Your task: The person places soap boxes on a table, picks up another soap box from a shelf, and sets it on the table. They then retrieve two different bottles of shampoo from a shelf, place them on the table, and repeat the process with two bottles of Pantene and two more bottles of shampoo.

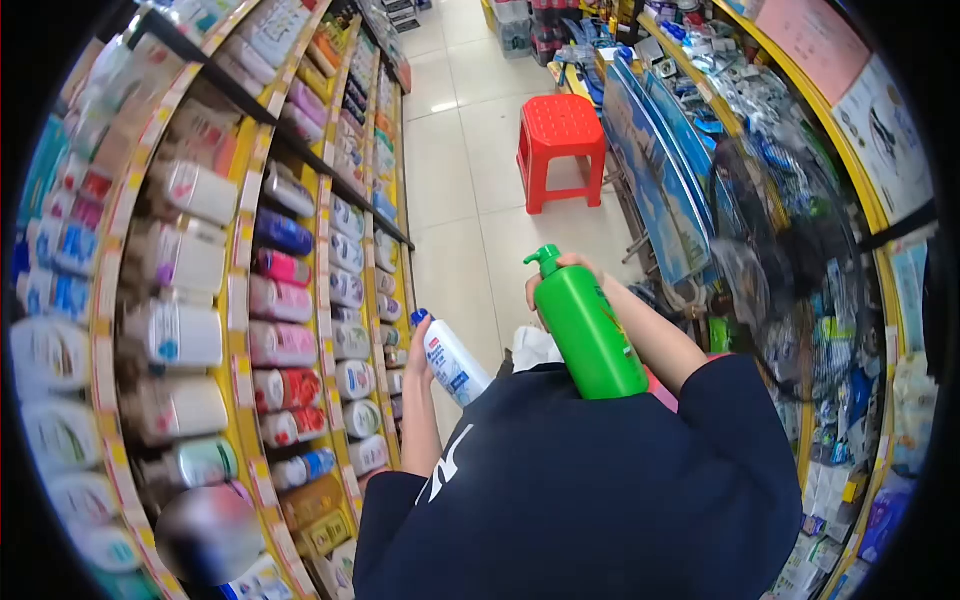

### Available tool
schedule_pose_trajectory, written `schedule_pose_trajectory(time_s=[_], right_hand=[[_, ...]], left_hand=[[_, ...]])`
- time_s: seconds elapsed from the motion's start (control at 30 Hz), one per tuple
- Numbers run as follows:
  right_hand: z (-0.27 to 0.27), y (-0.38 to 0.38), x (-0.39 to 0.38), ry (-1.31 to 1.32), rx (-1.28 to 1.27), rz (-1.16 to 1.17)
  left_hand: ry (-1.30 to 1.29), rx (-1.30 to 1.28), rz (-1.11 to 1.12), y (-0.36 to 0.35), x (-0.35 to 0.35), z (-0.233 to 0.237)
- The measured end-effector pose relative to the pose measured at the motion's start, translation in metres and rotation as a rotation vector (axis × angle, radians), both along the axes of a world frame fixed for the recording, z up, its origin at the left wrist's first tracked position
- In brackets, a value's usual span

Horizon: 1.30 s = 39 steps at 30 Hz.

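My left hand (pixel 419 350) is wrapped round a white bottle (pixel 455 365) with a blue cap and blue and red print, tilted in front of my chest. In my right hand (pixel 582 265) is a large green pump bottle (pixel 590 330), gripped near its shoulder just under the green pump head. Its lower end overlaps my dark shirt (pixel 590 470) in this view. Between the two bottles, a white thing (pixel 535 345) shows low down, partly hidden by my shirt.
Shelves (pixel 245 330) of bottles run along my left. A red plastic stool (pixel 562 140) stands ahead on the tiled floor (pixel 450 160). To the right are large picture panels (pixel 655 180), a black fan (pixel 790 270) and racks of small packaged goods. Drink packs (pixel 553 25) sit at the far end.
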State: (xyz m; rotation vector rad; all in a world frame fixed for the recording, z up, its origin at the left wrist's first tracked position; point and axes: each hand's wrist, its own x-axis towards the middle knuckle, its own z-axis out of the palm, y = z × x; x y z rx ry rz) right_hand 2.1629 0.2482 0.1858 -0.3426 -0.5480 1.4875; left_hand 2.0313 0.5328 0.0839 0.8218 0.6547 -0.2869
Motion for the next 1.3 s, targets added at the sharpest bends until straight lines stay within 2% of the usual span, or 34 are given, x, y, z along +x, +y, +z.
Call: schedule_pose_trajectory(time_s=[0.07,0.13,0.2,0.23,0.27,0.33,0.4,0.5,0.53,0.63,0.67,0.7,0.77,0.87,0.97,1.0,1.1,1.13,1.2,1.23,1.3], right_hand=[[0.017,0.002,0.051,-0.121,-0.042,-0.119],[0.014,0.004,0.092,-0.103,-0.048,-0.205],[-0.012,-0.003,0.13,0.028,-0.002,-0.259],[-0.015,-0.007,0.146,0.071,-0.07,-0.373],[-0.019,-0.014,0.16,0.115,-0.135,-0.486],[-0.049,-0.023,0.199,0.154,-0.052,-0.587],[-0.061,-0.025,0.238,0.173,-0.134,-0.782],[-0.07,-0.011,0.319,0.158,-0.123,-0.86],[-0.074,-0.006,0.351,0.1,-0.197,-0.908],[-0.078,0.023,0.452,0.18,-0.179,-0.945],[-0.079,0.039,0.485,0.11,-0.115,-0.96],[-0.069,0.057,0.518,0.143,-0.122,-0.878],[-0.042,0.089,0.571,0.218,-0.157,-0.71],[-0.047,0.145,0.639,0.268,-0.252,-0.636],[-0.035,0.188,0.701,0.227,-0.137,-0.339],[-0.041,0.199,0.72,0.241,-0.15,-0.325],[-0.055,0.232,0.774,0.207,-0.145,-0.351],[-0.067,0.242,0.795,0.237,-0.148,-0.412],[-0.091,0.254,0.829,0.307,-0.165,-0.538],[-0.088,0.261,0.839,0.357,-0.182,-0.639],[-0.065,0.288,0.876,0.433,-0.197,-0.837]], left_hand=[[-0.019,-0.004,-0.097,0.008,0.066,0.009],[0.045,-0.004,-0.189,0.009,0.12,0.013],[0.093,-0.003,-0.29,0.017,0.175,0.005],[0.082,0.022,-0.33,0.016,0.199,0.017],[0.11,-0.002,-0.383,0.023,0.221,0.002],[0.142,0.074,-0.398,0.03,0.264,-0.006],[0.167,0.037,-0.357,0.046,0.306,-0.017],[0.176,-0.068,-0.257,0.081,0.375,-0.049],[0.177,-0.113,-0.215,0.092,0.399,-0.048],[0.195,-0.144,-0.146,0.118,0.475,-0.019],[0.21,-0.089,-0.104,0.134,0.499,-0.05],[0.186,-0.051,-0.094,0.136,0.525,-0.038],[0.168,-0.029,-0.118,0.154,0.571,-0.045],[0.177,-0.002,-0.137,0.165,0.635,-0.008],[0.167,-0.017,-0.116,0.192,0.69,-0.006],[0.193,-0.036,-0.091,0.206,0.707,-0.011],[0.051,0.086,0.089,0.255,0.761,-0.021],[0.089,0.187,0.159,0.268,0.78,-0.007],[-0.091,0.414,0.265,0.295,0.817,0.023],[-0.184,0.52,0.324,0.308,0.834,0.039],[-0.258,0.609,0.304,0.336,0.869,0.074]])
